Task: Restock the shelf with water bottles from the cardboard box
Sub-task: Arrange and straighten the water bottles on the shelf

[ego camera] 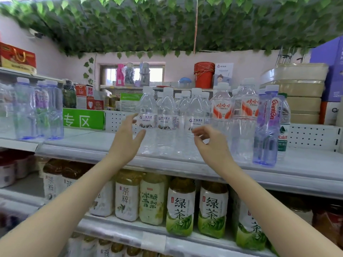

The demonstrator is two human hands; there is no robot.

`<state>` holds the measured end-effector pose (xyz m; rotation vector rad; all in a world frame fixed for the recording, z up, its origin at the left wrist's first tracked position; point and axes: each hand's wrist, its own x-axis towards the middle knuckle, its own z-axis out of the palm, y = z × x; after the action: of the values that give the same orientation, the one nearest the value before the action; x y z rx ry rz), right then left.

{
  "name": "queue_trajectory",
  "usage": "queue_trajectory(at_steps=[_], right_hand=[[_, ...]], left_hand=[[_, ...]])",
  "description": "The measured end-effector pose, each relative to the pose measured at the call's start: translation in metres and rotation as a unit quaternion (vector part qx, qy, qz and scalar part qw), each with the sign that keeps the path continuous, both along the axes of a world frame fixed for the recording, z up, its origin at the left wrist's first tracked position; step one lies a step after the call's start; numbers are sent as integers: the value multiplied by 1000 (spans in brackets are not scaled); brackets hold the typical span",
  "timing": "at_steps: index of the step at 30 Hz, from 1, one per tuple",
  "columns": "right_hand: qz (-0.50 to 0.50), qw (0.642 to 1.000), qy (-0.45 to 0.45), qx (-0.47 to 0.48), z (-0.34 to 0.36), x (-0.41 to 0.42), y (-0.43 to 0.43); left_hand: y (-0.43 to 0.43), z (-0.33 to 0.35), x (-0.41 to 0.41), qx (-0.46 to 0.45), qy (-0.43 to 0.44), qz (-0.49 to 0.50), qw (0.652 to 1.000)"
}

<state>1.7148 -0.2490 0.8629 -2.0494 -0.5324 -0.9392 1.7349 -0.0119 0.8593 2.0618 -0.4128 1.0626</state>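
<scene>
left hand (128,135) spread (near bottles (165,112)), right hand (208,143) half-curled

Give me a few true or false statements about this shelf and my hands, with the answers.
1. Neither the left hand nor the right hand grips a bottle. True.
2. The clear bottles by the hands have red caps. False: their caps are white.
3. The green tea bottles stand a level below the clear bottles. True.
4. The purple bottles right of the hands lie on their sides. False: they stand upright.
</scene>
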Motion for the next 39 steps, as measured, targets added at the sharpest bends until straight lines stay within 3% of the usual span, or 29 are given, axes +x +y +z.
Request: queue_trajectory(at_steps=[10, 15, 21, 27, 39], right_hand=[[-76, 996, -38, 20, 13, 12, 22], [-125, 991, -56, -6, 9, 13, 31], [-143, 988, -63, 12, 12, 22, 38], [-141, 987, -73, -1, 13, 22, 32], [-136, 987, -85, -2, 19, 27, 30]], left_hand=[[39, 19, 61, -119, 94, -124, 981], [38, 17, 96, -165, 199, -182, 949], [32, 19, 117, -209, 255, -252, 910], [26, 17, 131, -199, 250, -313, 894], [12, 18, 130, -253, 257, -321, 876]])
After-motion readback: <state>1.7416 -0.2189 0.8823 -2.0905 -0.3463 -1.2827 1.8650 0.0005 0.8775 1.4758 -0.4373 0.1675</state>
